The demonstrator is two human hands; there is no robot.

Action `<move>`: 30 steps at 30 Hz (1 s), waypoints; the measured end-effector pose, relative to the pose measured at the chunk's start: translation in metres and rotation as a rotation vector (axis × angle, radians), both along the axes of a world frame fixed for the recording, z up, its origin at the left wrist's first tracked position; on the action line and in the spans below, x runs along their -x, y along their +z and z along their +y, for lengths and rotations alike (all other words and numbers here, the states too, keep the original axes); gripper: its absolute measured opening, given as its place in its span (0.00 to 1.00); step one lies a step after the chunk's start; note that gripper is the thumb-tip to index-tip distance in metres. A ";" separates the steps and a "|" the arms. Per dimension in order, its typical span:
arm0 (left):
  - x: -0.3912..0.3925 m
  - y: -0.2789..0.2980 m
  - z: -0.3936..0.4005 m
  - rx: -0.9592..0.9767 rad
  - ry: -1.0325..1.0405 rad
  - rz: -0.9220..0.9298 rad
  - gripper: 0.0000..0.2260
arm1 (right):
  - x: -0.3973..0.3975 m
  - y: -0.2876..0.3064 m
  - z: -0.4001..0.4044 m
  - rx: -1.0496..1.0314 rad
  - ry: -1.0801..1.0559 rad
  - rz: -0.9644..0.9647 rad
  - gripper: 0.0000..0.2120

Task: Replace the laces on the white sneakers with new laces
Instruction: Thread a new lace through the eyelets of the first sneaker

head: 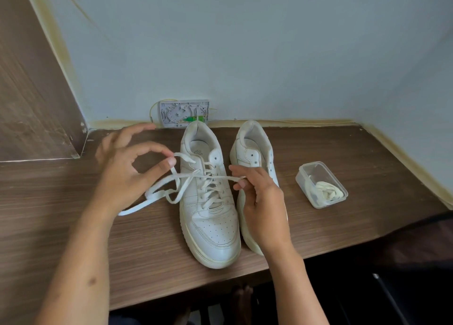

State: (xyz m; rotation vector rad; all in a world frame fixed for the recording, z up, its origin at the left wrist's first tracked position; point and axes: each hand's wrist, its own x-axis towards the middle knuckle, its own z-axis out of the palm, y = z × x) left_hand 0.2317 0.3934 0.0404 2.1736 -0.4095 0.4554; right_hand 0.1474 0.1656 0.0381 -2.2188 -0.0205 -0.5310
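Two white sneakers sit side by side on the brown desk [73, 226], toes pointing to the bottom of the frame. One sneaker [208, 202] is in the middle of the frame and has a white lace [166, 184] through its holes. The other sneaker [252, 153] is just to the right of it, and its top holes have no lace in them. The left hand [122, 167] is left of the middle sneaker. Its grip is a pinch, with thumb and first finger closed on one end of the lace near the top of the shoe. The other fingers are spread out. The right hand [259, 202] is between the two sneakers and partly covers the right one. Its grip is curled, pinching the other end of the lace. Loose loops of lace lie on the desk at the left of the shoe. A small clear box [301, 175] sits at the right of the frame, apart from the sneakers, with a rolled-up white lace [327, 192] inside. A small grey wall plate [171, 113] is on the wall behind the shoes.
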 end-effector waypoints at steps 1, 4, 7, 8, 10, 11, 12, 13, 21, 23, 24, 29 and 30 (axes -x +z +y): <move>0.001 0.003 -0.006 0.031 0.001 -0.054 0.11 | -0.001 0.002 0.003 -0.034 -0.013 -0.024 0.19; 0.003 0.008 -0.027 0.065 -0.042 -0.212 0.09 | -0.002 0.007 0.009 -0.160 -0.064 -0.087 0.17; 0.004 -0.001 -0.051 0.031 -0.158 -0.267 0.08 | -0.002 0.009 0.015 -0.261 -0.107 -0.145 0.17; 0.004 -0.005 -0.058 0.015 -0.185 -0.269 0.08 | -0.002 0.010 0.016 -0.285 -0.120 -0.176 0.17; 0.003 -0.014 -0.070 0.005 -0.206 -0.297 0.07 | -0.003 0.010 0.020 -0.329 -0.131 -0.223 0.18; 0.003 -0.018 -0.075 0.011 -0.200 -0.318 0.08 | -0.003 0.010 0.021 -0.344 -0.127 -0.239 0.18; 0.004 -0.019 -0.079 0.022 -0.185 -0.338 0.08 | -0.004 0.010 0.023 -0.356 -0.121 -0.254 0.17; 0.005 -0.020 -0.081 0.033 -0.163 -0.354 0.08 | -0.004 0.010 0.024 -0.370 -0.119 -0.267 0.17; 0.007 -0.016 -0.081 0.121 0.182 -0.153 0.08 | -0.008 0.002 0.025 -0.259 -0.222 -0.185 0.09; 0.009 -0.020 -0.083 0.024 0.226 -0.110 0.08 | -0.008 -0.002 0.026 -0.145 -0.220 -0.103 0.09; 0.009 -0.022 -0.084 -0.023 0.229 -0.112 0.08 | -0.008 -0.004 0.028 -0.083 -0.218 -0.064 0.10; 0.006 -0.025 -0.087 -0.015 0.136 -0.054 0.10 | -0.008 -0.010 0.036 0.002 -0.216 -0.007 0.08; 0.006 -0.025 -0.088 0.046 0.111 -0.028 0.12 | -0.008 -0.009 0.036 -0.024 -0.218 -0.006 0.08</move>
